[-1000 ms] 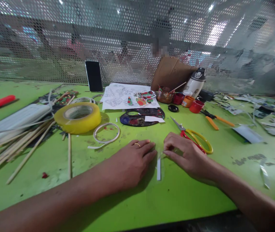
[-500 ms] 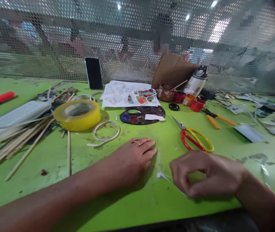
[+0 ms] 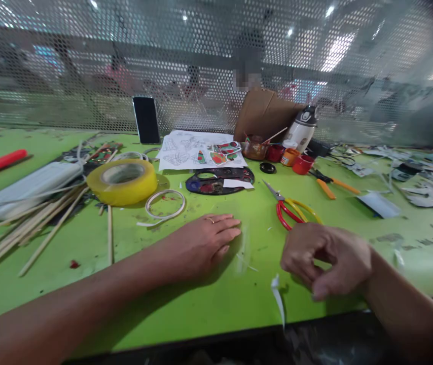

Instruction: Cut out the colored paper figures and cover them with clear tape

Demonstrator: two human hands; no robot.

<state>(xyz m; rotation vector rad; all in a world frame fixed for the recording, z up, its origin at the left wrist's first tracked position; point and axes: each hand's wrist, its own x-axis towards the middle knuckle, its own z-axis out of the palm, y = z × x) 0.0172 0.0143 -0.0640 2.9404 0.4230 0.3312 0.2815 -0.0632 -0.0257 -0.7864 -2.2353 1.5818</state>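
Observation:
My left hand (image 3: 211, 246) lies flat on the green table, fingers stretched to the right, a ring on one finger. By its fingertips a clear, shiny strip (image 3: 244, 248) that looks like tape is on the table top. My right hand (image 3: 326, 261) is raised a little over the table with fingers curled in towards the thumb; its fingertips hide whatever may be between them. A narrow white strip (image 3: 278, 301) shows left of it, apart from the fingers, near the table's front edge. Just behind the right hand are scissors (image 3: 285, 215) with red and yellow handles.
At left are a yellow tape roll (image 3: 122, 181), a thin white coil (image 3: 165, 204) and wooden sticks (image 3: 36, 223). Behind lie a paint palette (image 3: 205, 185) and drawing sheets (image 3: 178, 152). Paint jars (image 3: 303, 165), a bottle (image 3: 300, 133) and pliers (image 3: 326, 187) are at right.
My right hand has moved right, away from the left hand. The white strip, earlier between the hands, is now nearer the front edge and apart from the fingers. My left hand stays flat.

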